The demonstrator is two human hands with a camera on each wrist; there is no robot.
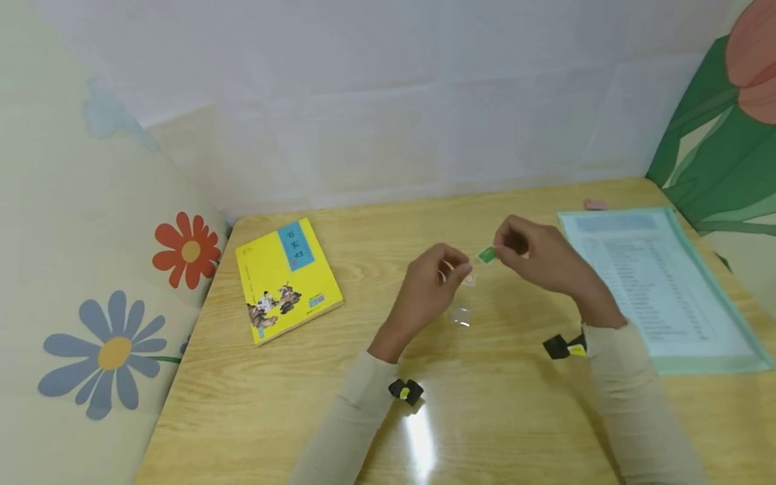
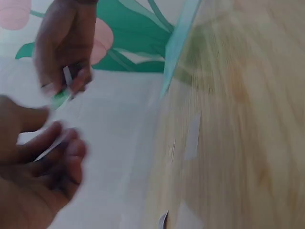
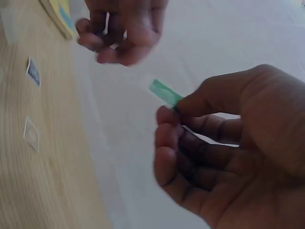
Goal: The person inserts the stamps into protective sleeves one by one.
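My right hand (image 1: 542, 259) pinches a small green, pale-edged, stamp-like piece (image 1: 487, 254) by one end, between thumb and fingertips. In the right wrist view the green piece (image 3: 164, 93) juts out toward the other hand. Close by on its left is my left hand (image 1: 427, 286), with the fingers loosely bent. A gap shows between thumb and fingers of the left hand (image 2: 35, 162) in the left wrist view. On the tabletop below lie a small dark square with a pale border (image 3: 33, 72) and a pale square (image 3: 31, 134).
A yellow book (image 1: 291, 279) lies on the wooden table (image 1: 291, 404) at the left. At the right is a green-edged clear folder (image 1: 661, 289) with a printed sheet, and a small pink block (image 1: 595, 204) behind it. A white cloth (image 1: 376, 135) hangs behind the table.
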